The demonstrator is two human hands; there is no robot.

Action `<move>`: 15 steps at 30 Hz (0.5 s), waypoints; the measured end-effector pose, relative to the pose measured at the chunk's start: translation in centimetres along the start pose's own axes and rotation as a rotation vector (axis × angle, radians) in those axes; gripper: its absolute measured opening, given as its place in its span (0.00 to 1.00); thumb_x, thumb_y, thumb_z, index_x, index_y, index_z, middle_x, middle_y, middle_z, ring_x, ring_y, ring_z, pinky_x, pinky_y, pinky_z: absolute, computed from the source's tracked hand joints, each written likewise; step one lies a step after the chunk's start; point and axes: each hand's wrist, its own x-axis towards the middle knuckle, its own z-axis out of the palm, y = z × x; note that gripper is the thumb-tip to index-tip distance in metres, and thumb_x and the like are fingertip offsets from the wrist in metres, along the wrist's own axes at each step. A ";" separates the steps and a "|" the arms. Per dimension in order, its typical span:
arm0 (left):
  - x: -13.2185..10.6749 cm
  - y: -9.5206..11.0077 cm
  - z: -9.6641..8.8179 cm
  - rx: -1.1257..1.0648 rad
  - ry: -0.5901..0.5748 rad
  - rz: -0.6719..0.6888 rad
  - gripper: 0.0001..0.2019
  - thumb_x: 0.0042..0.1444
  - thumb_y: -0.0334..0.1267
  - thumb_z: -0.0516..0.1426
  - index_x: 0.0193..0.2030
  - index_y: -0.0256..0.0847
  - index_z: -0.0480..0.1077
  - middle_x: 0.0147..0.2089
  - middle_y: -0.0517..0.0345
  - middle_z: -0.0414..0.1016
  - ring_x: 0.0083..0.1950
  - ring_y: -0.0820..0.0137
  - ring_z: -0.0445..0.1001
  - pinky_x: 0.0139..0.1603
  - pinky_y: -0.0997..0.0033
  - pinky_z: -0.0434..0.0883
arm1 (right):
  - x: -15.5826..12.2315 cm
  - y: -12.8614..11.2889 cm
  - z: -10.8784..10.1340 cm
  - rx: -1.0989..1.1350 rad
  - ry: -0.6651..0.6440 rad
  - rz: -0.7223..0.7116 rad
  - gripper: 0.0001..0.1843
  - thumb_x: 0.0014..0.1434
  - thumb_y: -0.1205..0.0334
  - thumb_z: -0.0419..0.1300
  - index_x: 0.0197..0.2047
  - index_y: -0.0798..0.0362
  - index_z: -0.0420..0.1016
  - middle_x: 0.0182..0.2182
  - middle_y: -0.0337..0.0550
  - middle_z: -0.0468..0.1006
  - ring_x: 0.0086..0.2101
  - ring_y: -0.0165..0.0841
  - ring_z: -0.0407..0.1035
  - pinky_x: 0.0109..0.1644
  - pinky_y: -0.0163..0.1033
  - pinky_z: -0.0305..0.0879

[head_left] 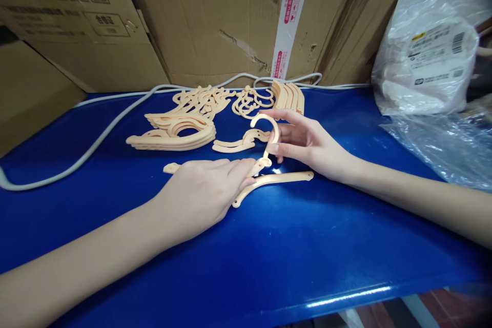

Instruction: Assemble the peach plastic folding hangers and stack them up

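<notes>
Between the fingers of my right hand (302, 143) is a cream plastic hanger hook (274, 130), upright with its curl to the left. My left hand (209, 189) is closed over a cream hanger arm (171, 168); one end shows left of the knuckles, the other meets the foot of the hook. Whether hook and arm are joined I cannot tell. Just below the fingers a loose curved hanger arm (277, 179) lies on the blue table. Behind the hands lie two more short curved hanger pieces (234, 146), partly overlapping.
Stacked hanger arms (172, 138) stand at the back left, near a heap of hanger parts (205, 100), loose hooks (248, 102) and another stack of arms (288, 97). A white cable (115, 128) runs along the back. Cardboard boxes (223, 15) and a plastic bag (426, 61) border the blue table (269, 266).
</notes>
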 end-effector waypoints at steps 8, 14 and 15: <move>-0.2 0.1 -0.2 -0.007 -0.027 -0.033 0.21 0.75 0.41 0.38 0.46 0.40 0.70 0.28 0.60 0.78 0.27 0.64 0.78 0.25 0.67 0.61 | -0.4 -0.6 0.2 -0.094 0.005 -0.041 0.28 0.60 0.71 0.61 0.63 0.54 0.61 0.31 0.32 0.73 0.31 0.27 0.70 0.40 0.37 0.73; -0.2 0.3 -0.4 0.012 -0.011 -0.036 0.23 0.75 0.41 0.37 0.47 0.40 0.71 0.29 0.59 0.79 0.27 0.64 0.79 0.24 0.67 0.61 | -0.5 -1.0 0.6 -0.144 0.028 -0.065 0.26 0.62 0.70 0.59 0.63 0.55 0.61 0.31 0.33 0.74 0.31 0.28 0.70 0.40 0.39 0.71; -0.2 0.3 -0.6 0.014 -0.015 -0.036 0.23 0.75 0.41 0.37 0.47 0.39 0.72 0.29 0.59 0.79 0.28 0.64 0.79 0.25 0.67 0.62 | -0.5 -1.0 0.6 -0.147 0.032 -0.072 0.26 0.63 0.69 0.59 0.63 0.54 0.61 0.30 0.33 0.74 0.30 0.28 0.69 0.40 0.39 0.71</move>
